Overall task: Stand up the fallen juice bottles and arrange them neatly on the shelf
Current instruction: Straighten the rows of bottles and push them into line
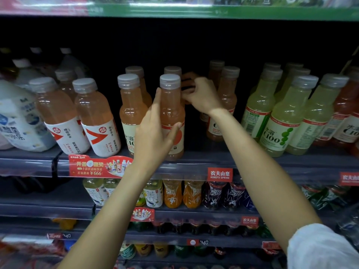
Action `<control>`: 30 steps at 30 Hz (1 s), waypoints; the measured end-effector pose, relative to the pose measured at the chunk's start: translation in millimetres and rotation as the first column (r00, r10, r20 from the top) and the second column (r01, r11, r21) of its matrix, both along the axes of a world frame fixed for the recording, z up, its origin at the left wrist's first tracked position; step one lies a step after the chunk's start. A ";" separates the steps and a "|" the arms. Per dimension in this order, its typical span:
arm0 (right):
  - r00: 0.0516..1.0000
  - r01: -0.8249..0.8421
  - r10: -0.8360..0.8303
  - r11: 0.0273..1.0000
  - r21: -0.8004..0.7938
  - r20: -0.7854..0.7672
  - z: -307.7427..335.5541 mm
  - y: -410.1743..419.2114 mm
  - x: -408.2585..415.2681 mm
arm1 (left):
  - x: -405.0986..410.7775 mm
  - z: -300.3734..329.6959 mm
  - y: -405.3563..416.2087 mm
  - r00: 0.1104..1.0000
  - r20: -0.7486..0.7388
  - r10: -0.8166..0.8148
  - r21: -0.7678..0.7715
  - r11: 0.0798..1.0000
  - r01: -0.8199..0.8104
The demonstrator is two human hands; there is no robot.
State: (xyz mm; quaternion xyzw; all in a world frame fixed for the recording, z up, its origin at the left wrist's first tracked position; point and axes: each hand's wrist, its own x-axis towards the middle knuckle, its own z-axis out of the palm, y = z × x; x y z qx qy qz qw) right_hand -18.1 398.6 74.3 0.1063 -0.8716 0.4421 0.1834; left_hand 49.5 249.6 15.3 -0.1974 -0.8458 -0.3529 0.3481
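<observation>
My left hand (pixel 155 131) reaches up, straight fingers and thumb lying against the upright pink plastic juice bottle with a grey cap (pixel 172 115) on the dark shelf edge (pixel 194 166). Right of it, my right hand (pixel 200 94) curls behind that bottle; I cannot tell what it grips.

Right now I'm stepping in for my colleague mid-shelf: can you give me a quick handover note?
Left hand: fingers straight against the front orange juice bottle, which stands upright at the shelf edge.
Right hand: reaching behind that bottle with curled fingers; whether it holds anything is hidden.
Done: visible orange bottles stand upright.
Left: check the gap behind, straighten the rows.
</observation>
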 end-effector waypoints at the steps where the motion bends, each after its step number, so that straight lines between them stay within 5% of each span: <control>1: 1.000 -0.003 0.003 1.000 -0.008 -0.006 -0.9 0.0 0.4 | -0.1 -0.2 -0.2 1.000 -0.001 -0.004 0.003 1.000 0.004; 15: 0.998 0.025 -0.026 0.999 -0.022 -0.054 -8.7 -5.6 8.7 | 0.1 -16.7 -1.5 0.999 -0.028 -0.034 0.018 0.999 0.034; 20: 0.928 0.206 -0.228 0.973 -0.103 -0.295 -19.6 27.0 48.5 | 13.5 -26.5 -7.6 0.949 -0.314 -0.013 0.156 0.986 0.066; 23: 0.800 0.431 -0.423 0.899 -0.084 -0.425 -35.6 51.7 68.7 | 17.7 -22.3 -0.9 0.872 -0.473 -0.125 0.070 0.981 0.179; 26: 0.794 0.506 -0.460 0.863 0.013 -0.397 -46.1 63.4 66.9 | 14.1 -23.4 14.3 0.883 -0.426 -0.200 -0.074 0.980 0.186; 30: 0.874 0.470 -0.442 0.874 0.125 -0.202 -41.1 70.3 54.1 | 4.2 -37.8 28.9 0.938 -0.346 0.013 -0.064 0.997 -0.037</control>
